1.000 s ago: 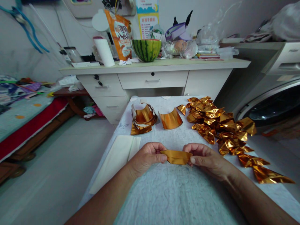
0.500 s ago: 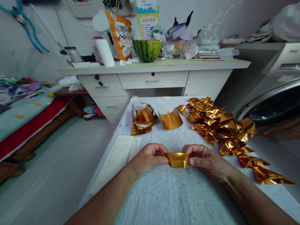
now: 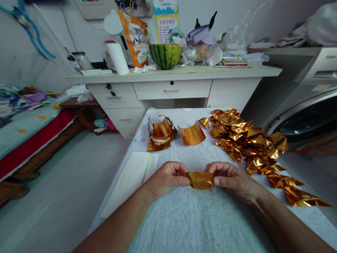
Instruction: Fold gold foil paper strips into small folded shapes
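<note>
A small folded piece of gold foil paper (image 3: 200,180) is stretched between my two hands, just above the cloth-covered table (image 3: 184,218). My left hand (image 3: 172,175) pinches its left end between thumb and fingers. At the other end, my right hand (image 3: 226,176) grips it in the same way. Beyond the hands lie a curved gold sheet (image 3: 192,135) and a curled stack of gold sheets (image 3: 162,131) with pale edges. A heap of folded gold foil pieces (image 3: 242,135) spreads along the table's right side.
White folded paper (image 3: 129,181) lies along the table's left edge. Behind stands a white desk (image 3: 172,89) bearing a watermelon half (image 3: 165,56), an orange bag (image 3: 135,42) and a white roll (image 3: 117,58). A washing machine (image 3: 316,84) is at right, a bed (image 3: 34,130) at left.
The foil piece has tilted slightly, so its face looks darker and less shiny. Both hands keep their hold and have barely shifted.
</note>
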Tool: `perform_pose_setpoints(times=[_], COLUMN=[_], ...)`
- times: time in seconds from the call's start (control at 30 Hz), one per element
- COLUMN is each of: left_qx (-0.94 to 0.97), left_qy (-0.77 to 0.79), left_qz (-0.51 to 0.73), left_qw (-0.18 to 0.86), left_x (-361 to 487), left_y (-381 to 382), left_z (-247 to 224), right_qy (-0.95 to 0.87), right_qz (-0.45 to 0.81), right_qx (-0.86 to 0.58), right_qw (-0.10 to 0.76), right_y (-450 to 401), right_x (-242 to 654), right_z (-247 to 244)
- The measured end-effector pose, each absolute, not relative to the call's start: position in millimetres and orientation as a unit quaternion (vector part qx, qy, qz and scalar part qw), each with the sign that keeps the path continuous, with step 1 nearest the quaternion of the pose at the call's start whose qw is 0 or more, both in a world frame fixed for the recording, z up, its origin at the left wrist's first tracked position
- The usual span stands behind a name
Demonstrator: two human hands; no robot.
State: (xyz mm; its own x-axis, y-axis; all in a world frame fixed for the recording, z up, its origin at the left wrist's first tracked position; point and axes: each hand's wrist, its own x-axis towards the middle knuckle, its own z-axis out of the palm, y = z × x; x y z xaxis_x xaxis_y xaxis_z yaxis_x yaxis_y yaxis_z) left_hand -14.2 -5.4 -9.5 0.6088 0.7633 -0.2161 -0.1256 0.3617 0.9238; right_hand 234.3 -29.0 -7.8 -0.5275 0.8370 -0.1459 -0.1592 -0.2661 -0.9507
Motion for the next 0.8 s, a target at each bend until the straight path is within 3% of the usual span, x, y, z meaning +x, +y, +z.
perform_pose_setpoints(times=[0.8], left_qx=[0.489], left_qy=[0.329], left_qz=[0.294], left_qw=[0.753], left_x=[-12.1], left_y=[-7.1], left_z=[-6.7], right_qy=[-0.501], right_qz=[0.717], right_qx=[-0.336], right_qw=[0.348], right_y=[-29.6], right_x=[230.5], right_z=[-6.7])
